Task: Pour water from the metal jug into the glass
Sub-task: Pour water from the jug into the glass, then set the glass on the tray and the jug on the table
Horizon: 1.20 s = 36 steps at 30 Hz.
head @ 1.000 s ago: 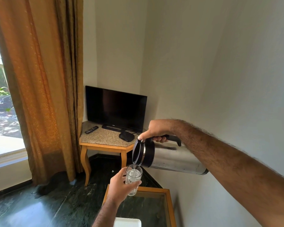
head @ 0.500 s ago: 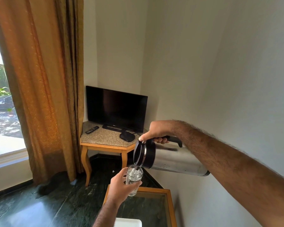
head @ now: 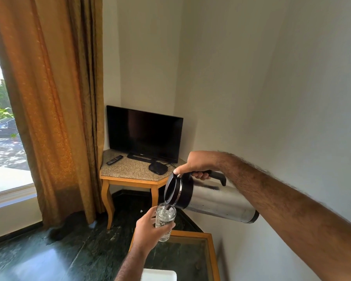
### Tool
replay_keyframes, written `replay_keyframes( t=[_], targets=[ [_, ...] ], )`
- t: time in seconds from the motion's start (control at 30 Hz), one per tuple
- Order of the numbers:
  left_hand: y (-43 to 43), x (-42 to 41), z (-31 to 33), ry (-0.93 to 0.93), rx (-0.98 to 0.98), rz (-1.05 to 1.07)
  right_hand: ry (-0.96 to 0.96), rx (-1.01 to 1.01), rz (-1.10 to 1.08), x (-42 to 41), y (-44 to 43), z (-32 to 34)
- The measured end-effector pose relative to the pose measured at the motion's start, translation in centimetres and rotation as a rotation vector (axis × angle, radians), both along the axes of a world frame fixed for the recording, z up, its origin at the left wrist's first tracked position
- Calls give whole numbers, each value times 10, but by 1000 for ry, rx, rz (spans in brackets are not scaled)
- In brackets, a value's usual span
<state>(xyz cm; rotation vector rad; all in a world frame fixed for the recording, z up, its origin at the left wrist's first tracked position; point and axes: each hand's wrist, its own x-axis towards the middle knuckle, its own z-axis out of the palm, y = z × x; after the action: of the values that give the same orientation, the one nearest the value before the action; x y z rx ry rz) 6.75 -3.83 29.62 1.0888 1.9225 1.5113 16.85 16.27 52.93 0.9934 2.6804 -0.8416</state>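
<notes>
My right hand (head: 198, 164) grips the black handle of the metal jug (head: 217, 200), thumb on the lid lever. The jug lies tipped almost level, its black spout end pointing left and down. Water runs from the spout into the clear glass (head: 165, 222) just beneath it. My left hand (head: 147, 230) is wrapped around the glass and holds it upright in the air above the glass-topped table (head: 212, 252). The water in the glass is high and churning.
A corner table (head: 130, 170) carries a black TV (head: 144, 134), a remote (head: 114, 160) and a small black box (head: 158, 168). An orange curtain (head: 55, 110) hangs left by the window. The wall is close on the right. A white object (head: 158, 275) lies at the bottom edge.
The jug and glass have held nearly the same place while water kept flowing. The water level in the glass has risen a little.
</notes>
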Motion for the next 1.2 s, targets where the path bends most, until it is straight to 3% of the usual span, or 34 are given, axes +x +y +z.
replay_keyframes(
  t=[0.27,0.53,0.9,1.2],
  targets=[
    [3,-5,-8,8,25,27,115,-111,-19,26,4,-15],
    [11,-4,-17,7,16,59,352,-308,-201,70,0,-54],
    [18,2,-52,15,7,183,865,-499,-794,112,-24,-182],
    [23,-3,-124,-21,-92,197,1100,-672,-927,118,-39,-304]
  ],
)
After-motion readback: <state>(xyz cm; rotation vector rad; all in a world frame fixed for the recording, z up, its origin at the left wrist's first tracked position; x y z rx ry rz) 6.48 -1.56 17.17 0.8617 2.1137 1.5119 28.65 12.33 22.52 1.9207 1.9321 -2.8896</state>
